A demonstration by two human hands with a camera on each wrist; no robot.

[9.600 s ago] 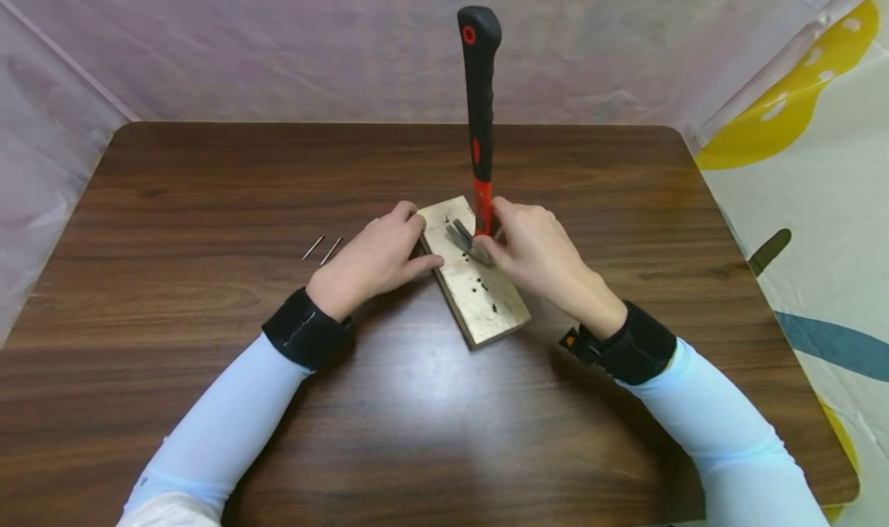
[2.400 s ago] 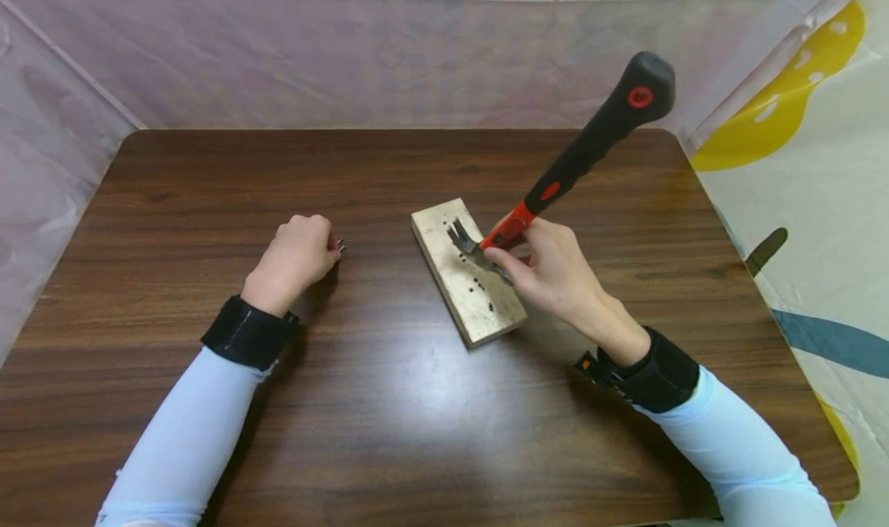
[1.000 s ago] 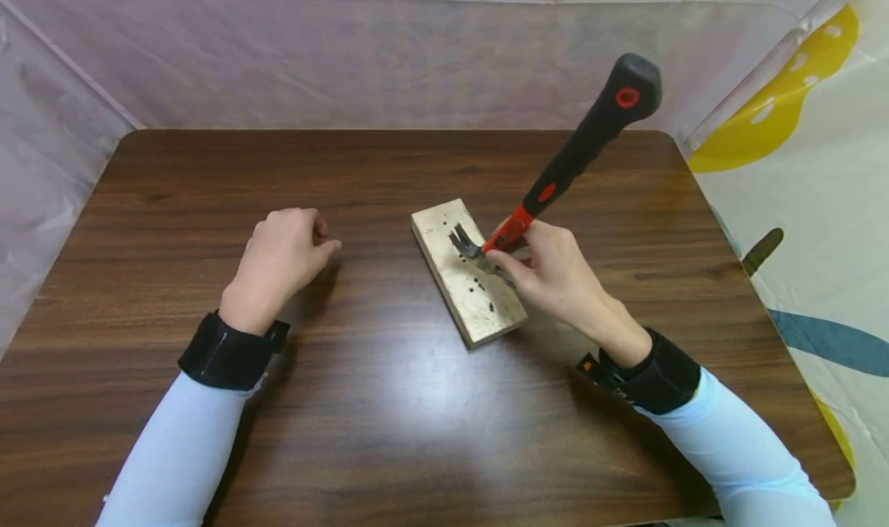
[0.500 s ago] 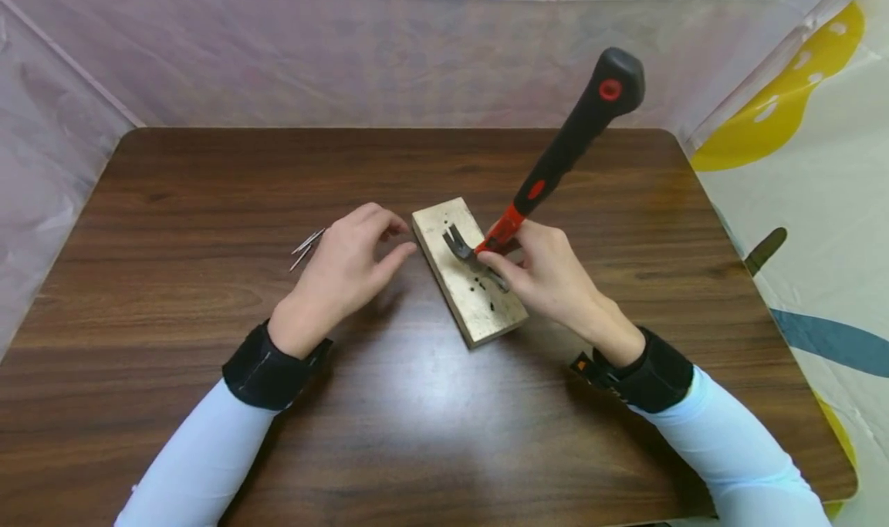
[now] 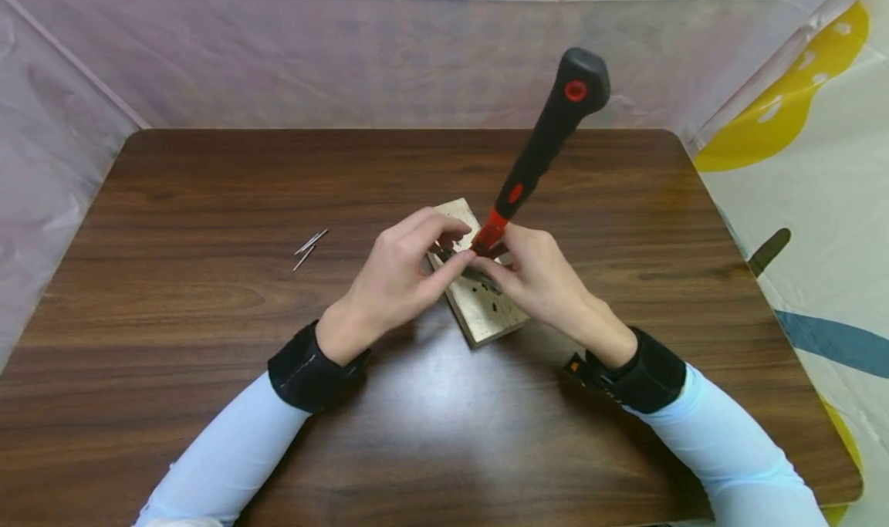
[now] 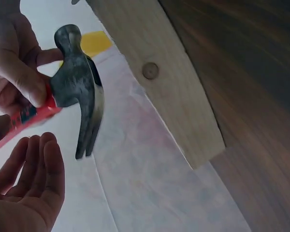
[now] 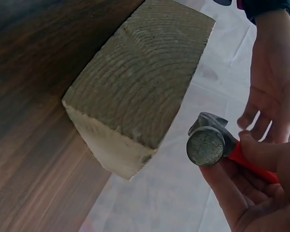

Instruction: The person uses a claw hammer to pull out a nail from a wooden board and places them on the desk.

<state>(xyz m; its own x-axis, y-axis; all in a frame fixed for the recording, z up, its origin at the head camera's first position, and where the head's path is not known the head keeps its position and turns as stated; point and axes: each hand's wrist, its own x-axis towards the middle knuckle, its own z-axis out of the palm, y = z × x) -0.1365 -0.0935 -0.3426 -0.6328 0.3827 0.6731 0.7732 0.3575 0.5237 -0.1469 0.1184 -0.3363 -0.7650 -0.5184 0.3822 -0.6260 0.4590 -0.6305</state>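
Note:
My right hand (image 5: 545, 276) grips a claw hammer (image 5: 531, 157) by the red neck, just behind its steel head. The black handle slants up and away to the right. My left hand (image 5: 399, 272) reaches in at the claw side, fingers loosely bent and thumb tip at the hammer's neck. In the left wrist view its fingers (image 6: 38, 169) stay apart from the claw (image 6: 89, 121). The head hangs close over a wooden block (image 5: 489, 319) dotted with dark holes. In the right wrist view the round striking face (image 7: 206, 146) shows, and the block's grained end (image 7: 140, 67).
Thin metal nails (image 5: 303, 258) lie close together on the brown table (image 5: 208, 195), left of my left hand. A pale sheet (image 5: 333, 56) hangs behind the table's far edge, and a patterned cloth (image 5: 826, 265) lies along the right.
My left hand has put down the nails and come right, over the block to the hammer. The hammer's handle end has swung left while my right hand keeps its grip.

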